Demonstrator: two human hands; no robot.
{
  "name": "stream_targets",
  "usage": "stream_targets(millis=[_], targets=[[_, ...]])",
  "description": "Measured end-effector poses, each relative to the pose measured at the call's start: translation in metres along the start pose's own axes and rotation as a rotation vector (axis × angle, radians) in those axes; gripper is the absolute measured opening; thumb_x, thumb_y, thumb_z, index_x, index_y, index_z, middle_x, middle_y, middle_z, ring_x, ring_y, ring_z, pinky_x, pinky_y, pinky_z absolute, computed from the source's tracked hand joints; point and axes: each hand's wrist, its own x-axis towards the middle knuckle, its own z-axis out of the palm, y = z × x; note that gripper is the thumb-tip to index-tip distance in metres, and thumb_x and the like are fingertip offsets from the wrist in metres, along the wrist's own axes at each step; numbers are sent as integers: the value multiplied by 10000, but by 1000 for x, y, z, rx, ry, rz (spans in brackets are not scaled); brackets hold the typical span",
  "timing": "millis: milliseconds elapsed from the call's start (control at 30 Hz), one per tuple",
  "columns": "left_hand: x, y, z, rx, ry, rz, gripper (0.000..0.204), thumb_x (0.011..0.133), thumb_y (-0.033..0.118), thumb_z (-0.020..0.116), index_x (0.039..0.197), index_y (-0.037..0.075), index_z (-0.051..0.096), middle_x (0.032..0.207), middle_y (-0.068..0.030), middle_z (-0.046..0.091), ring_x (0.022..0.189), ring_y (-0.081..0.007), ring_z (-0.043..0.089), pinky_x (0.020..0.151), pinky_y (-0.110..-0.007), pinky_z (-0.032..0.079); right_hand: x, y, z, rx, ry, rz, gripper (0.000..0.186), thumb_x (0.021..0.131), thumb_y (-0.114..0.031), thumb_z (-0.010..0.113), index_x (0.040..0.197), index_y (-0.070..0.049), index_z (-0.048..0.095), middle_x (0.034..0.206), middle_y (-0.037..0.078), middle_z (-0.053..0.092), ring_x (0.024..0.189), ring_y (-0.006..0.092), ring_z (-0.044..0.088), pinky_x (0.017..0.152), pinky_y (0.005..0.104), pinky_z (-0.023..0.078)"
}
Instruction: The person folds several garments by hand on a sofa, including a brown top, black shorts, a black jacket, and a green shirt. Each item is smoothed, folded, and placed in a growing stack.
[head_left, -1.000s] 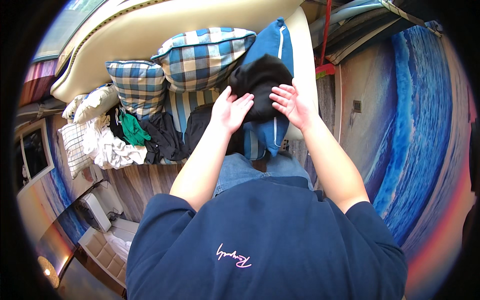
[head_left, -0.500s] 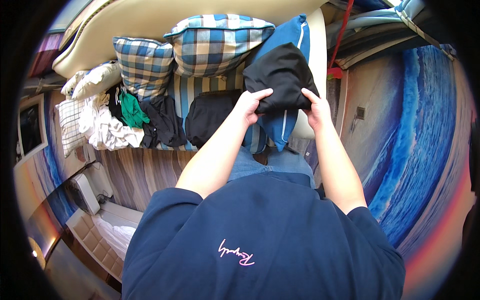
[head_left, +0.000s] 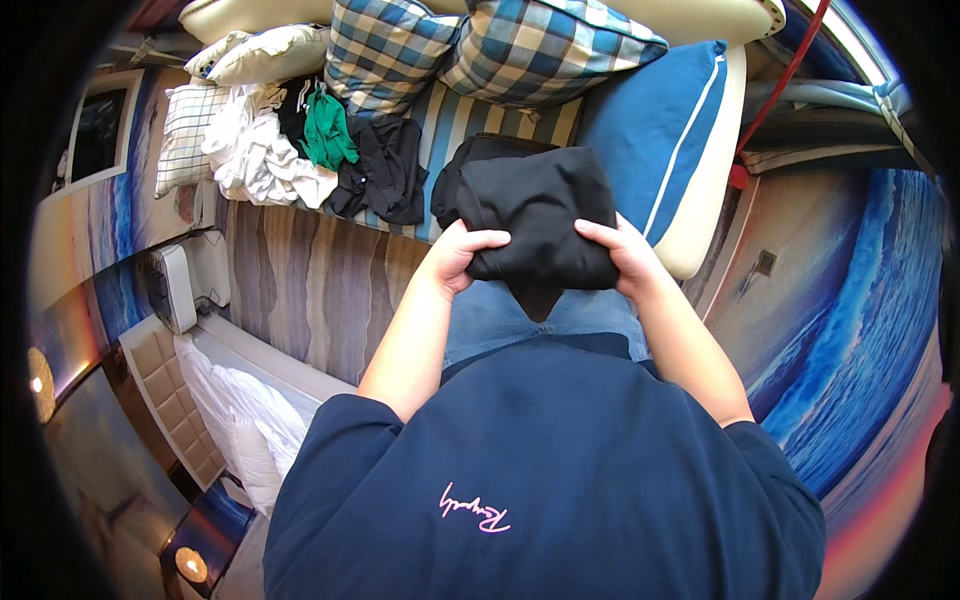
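Left hand [head_left: 462, 256]: fingers curled shut over the left edge of a folded black garment [head_left: 540, 215]. Right hand [head_left: 622, 258]: closed likewise on the garment's right edge. The garment is held between both hands, above the lap. Just beyond it, a second dark folded piece [head_left: 478, 158] lies on the striped bed cover [head_left: 452, 120]. Right of the right hand: blue pillow [head_left: 660, 130]. Farther left of the left hand: heap of black, green and white clothes [head_left: 310, 150]. Beyond that: two checked pillows [head_left: 480, 45].

My left hand [head_left: 462, 255] and right hand [head_left: 622, 258] are both raised ahead of me, fingers curled in a grip, elbows bent.
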Motion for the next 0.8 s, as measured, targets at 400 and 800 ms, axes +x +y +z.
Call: stream_targets(millis=[400,800], targets=[[75,26,-161,689,86,298,594,780,171,786,1287,-40,556,1171,-183,672,1075,-306,645,986,-370,483,109,118,27,-441,507,-495,552,882,-257,740,1326,-9,526,1177,115,656,1083,198,615,949,331,484],[93,-32,-165,2002,-68,177,837,849,251,682,1561,233,241,1631,-134,172,1480,-388,217,1138,-551,316,142,178,47,-1814,624,-279,768,822,-195,674,1513,-167,340,1605,107,241,1487,324,211,1185,516,241]])
